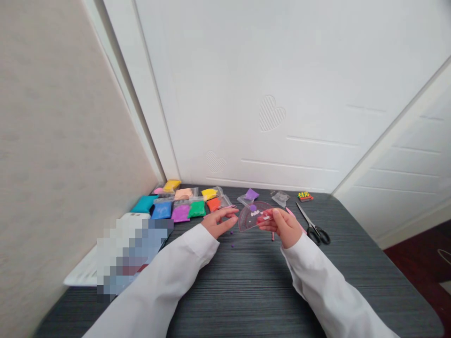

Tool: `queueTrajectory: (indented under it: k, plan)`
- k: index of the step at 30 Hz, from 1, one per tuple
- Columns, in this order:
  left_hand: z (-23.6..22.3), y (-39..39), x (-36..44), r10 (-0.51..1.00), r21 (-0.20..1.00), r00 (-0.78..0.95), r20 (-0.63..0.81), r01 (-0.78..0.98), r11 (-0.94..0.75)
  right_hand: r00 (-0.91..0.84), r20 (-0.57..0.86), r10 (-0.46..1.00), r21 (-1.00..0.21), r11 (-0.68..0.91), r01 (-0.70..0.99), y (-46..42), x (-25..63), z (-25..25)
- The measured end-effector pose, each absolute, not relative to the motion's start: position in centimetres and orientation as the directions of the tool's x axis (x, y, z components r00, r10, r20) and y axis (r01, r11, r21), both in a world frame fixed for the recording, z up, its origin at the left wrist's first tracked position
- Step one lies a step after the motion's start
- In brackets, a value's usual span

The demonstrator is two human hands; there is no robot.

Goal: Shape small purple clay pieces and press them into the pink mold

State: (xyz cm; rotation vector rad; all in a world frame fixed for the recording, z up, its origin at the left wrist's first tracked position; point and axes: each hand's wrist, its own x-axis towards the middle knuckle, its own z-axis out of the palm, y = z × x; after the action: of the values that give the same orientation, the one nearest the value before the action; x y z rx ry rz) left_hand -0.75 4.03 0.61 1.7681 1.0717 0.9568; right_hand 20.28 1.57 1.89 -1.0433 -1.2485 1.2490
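My right hand [284, 227] grips a clear, pink-tinted protractor [246, 219] between thumb and fingers, above the table. On or behind the clear plastic show a round purple piece [253, 208], probably clay, and small white shapes; I cannot tell whether they lie on it. Just left of the protractor is my left hand [220, 221], its fingers stretched out and holding nothing visible. Two tiny purple bits [232, 246] rest on the dark table below. Pink tools lie partly hidden around the hands, one thin pink stick [273, 236] beneath the right hand.
Bags of coloured clay, including green [197, 209] and blue [161, 210], line the table's back left. A bag with purple clay [251, 194], an empty-looking clear bag [281, 198], a yellow-and-red piece [305, 196] and black-handled scissors [318, 234] lie behind and right. Papers [82, 267] lie left.
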Motion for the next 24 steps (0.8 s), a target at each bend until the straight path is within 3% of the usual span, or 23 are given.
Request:
queueTrajectory:
  k: [3, 7, 12, 17, 24]
  plan:
    - [0.8, 3.9, 0.4, 0.899, 0.999, 0.438, 0.013, 0.038, -0.033, -0.123, 0.042, 0.991, -0.974, 0.013, -0.225, 1.6, 19.2, 1.0]
    - [0.8, 2.9, 0.9, 0.924, 0.995, 0.375, -0.08, -0.025, 0.096, -0.18, 0.005, 0.984, -0.965, -0.042, -0.259, 0.9, 18.7, -0.2]
    - [1.0, 2.2, 0.1, 0.939, 0.986, 0.316, -0.136, -0.045, 0.158, -0.209, 0.098, 0.973, -0.995, 0.101, 0.004, -0.5, 18.7, 0.6]
    - [1.0, 1.5, 0.1, 0.921, 0.949, 0.324, -0.218, -0.148, 0.277, -0.26, 0.099, 0.961, -0.94, 0.176, 0.294, -2.0, 18.6, 1.6]
    - [1.4, 0.8, 0.6, 0.927, 0.938, 0.253, -0.277, -0.136, 0.317, -0.283, 0.078, 0.956, -0.867, 0.205, 0.454, -2.2, 18.6, 2.6]
